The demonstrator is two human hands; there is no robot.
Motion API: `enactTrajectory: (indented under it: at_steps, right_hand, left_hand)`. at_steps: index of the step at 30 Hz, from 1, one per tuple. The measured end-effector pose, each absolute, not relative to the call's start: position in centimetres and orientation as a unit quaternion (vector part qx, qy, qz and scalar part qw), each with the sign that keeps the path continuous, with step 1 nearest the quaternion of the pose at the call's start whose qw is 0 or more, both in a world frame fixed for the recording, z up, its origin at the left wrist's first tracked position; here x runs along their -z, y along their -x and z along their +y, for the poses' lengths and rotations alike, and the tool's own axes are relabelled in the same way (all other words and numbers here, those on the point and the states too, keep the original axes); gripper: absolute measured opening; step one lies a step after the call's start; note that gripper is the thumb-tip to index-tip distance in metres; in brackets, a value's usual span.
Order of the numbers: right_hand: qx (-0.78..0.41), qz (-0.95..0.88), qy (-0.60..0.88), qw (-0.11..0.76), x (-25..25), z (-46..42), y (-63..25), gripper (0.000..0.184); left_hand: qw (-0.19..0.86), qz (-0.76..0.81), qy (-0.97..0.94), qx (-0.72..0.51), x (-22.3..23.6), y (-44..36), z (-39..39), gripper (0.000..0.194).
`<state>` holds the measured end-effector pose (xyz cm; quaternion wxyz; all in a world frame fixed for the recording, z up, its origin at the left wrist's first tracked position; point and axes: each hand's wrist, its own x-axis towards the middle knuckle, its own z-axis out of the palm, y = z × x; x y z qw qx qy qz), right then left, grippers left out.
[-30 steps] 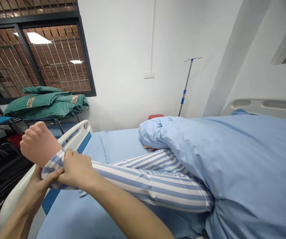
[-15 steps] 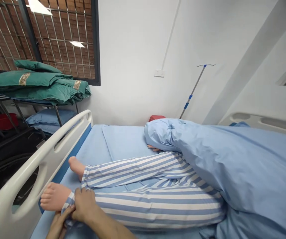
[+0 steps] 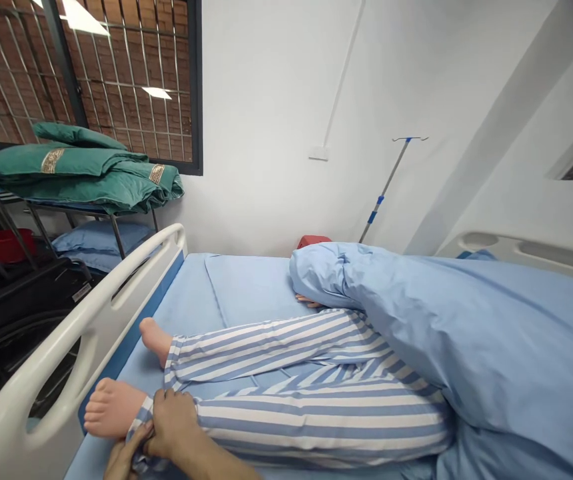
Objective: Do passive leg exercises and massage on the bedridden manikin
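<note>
A figure that looks like a manikin lies on the bed in blue-and-white striped pajama trousers (image 3: 316, 417). My right hand (image 3: 174, 419) is wrapped over the near trouser leg just above the ankle, fingers curled round the cloth. Lower down, my left hand (image 3: 125, 457) pinches the cuff of that leg from the near side, partly cut off by the picture's bottom edge. The near bare foot (image 3: 111, 407) sticks out of the cuff, toes toward the footboard. Behind it is the far foot (image 3: 155, 339), its cuff untouched.
A white footboard (image 3: 84, 320) stands close to the feet. The blue quilt (image 3: 446, 327) covers the upper body, with a hand's fingers (image 3: 308, 301) showing beneath it. Beyond are a drip stand (image 3: 389, 183), green bedding (image 3: 81, 170) and a red basin (image 3: 4, 245).
Both hands stay on the near trouser leg with little movement. The whole view has shifted slightly, so the bed and legs sit a bit lower.
</note>
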<state>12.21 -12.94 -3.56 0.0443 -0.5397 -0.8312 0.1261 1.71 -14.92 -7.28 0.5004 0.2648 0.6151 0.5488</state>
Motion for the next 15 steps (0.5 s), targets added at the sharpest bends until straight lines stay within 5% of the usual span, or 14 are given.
enactTrajectory:
  at_steps: [6, 15]
  right_hand:
    - [-0.110, -0.838, 0.515, 0.144, -5.6, -13.6, -14.8, 0.059]
    - [-0.144, -0.832, 0.460, 0.274, -23.6, -15.7, -24.5, 0.056]
  left_hand:
    - [0.468, 0.549, -0.346, -0.599, 0.3, -3.3, -15.7, 0.071]
    - [0.327, 0.440, -0.602, -0.580, -20.3, -9.5, -17.0, 0.049]
